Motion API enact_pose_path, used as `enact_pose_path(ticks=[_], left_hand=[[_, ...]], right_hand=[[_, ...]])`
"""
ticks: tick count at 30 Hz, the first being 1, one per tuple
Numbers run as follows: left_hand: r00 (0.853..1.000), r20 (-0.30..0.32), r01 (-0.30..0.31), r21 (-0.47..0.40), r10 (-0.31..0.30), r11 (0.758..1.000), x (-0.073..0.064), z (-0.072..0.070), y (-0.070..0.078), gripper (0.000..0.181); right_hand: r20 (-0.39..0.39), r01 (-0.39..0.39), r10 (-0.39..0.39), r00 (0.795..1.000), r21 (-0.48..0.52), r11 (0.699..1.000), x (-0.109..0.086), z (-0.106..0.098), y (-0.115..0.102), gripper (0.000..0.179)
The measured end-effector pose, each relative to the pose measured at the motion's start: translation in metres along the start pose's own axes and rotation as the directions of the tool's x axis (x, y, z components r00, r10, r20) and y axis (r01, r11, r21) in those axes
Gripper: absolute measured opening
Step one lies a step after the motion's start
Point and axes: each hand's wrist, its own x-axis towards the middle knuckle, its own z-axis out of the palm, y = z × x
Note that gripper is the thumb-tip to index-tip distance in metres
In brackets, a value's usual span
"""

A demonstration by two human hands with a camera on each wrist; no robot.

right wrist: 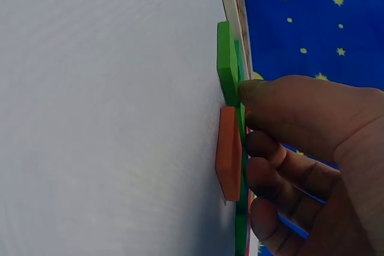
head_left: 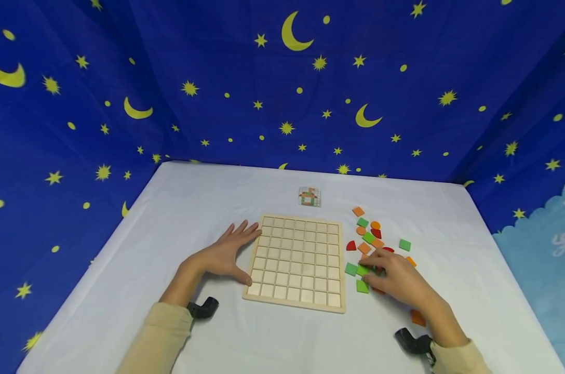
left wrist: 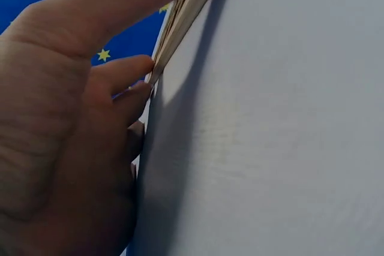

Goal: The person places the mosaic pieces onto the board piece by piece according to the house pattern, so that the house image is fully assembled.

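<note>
A square wooden grid board [head_left: 295,306] lies on the white table. Spread along its left side, my left hand [head_left: 224,254] touches the frame with fingertips at the upper edge and thumb near the lower corner. To the right of the board, my right hand [head_left: 399,275] is down among loose coloured tiles. Its thumb and index finger pinch a light green square tile [head_left: 362,270] at its edges. Close by lie a darker green tile [head_left: 351,269] and another light green tile [head_left: 362,286]. An orange tile [right wrist: 228,154] stands out near the fingers in the right wrist view.
Behind the board lies a small pattern card [head_left: 309,197]. Several orange, red and green tiles are scattered right of the board, among them an orange square [head_left: 358,211], a green square [head_left: 405,244] and an orange piece [head_left: 418,318]. Blue star-patterned cloth [head_left: 245,78] surrounds the table.
</note>
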Motion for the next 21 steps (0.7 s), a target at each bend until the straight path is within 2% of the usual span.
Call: enact_pose_path(ticks=[4,8,14,19,21], left_hand=[[0.998,0.061,0.01,0.034,-0.012,0.999,0.0009,-0.0029,-0.0011,0.137],[0.996,0.087,0.025,0.062,-0.03,0.998,0.0048,-0.0029,-0.0004,0.141],[0.995,0.097,0.004,0.035,-0.007,0.999,0.0091,-0.0047,0.0007,0.139],[0.993,0.11,0.035,-0.007,-0.034,0.999,0.0036,-0.006,-0.001,0.138],[0.994,0.105,0.028,-0.009,-0.027,1.0,0.0044,-0.006,-0.0009,0.137]], right_hand=[[-0.003,0.0,0.0,1.0,-0.006,1.0,0.0001,0.0015,0.0004,0.029],[-0.015,-0.004,0.004,1.0,-0.029,1.0,-0.0011,0.0002,0.0009,0.028],[-0.045,-0.008,0.005,0.999,-0.056,0.998,-0.0024,-0.0017,-0.0002,0.026],[-0.039,-0.001,-0.001,0.999,-0.055,0.998,-0.0002,0.0025,-0.0039,0.025],[-0.043,-0.01,0.007,0.999,-0.071,0.997,-0.0009,0.0036,-0.0041,0.025]])
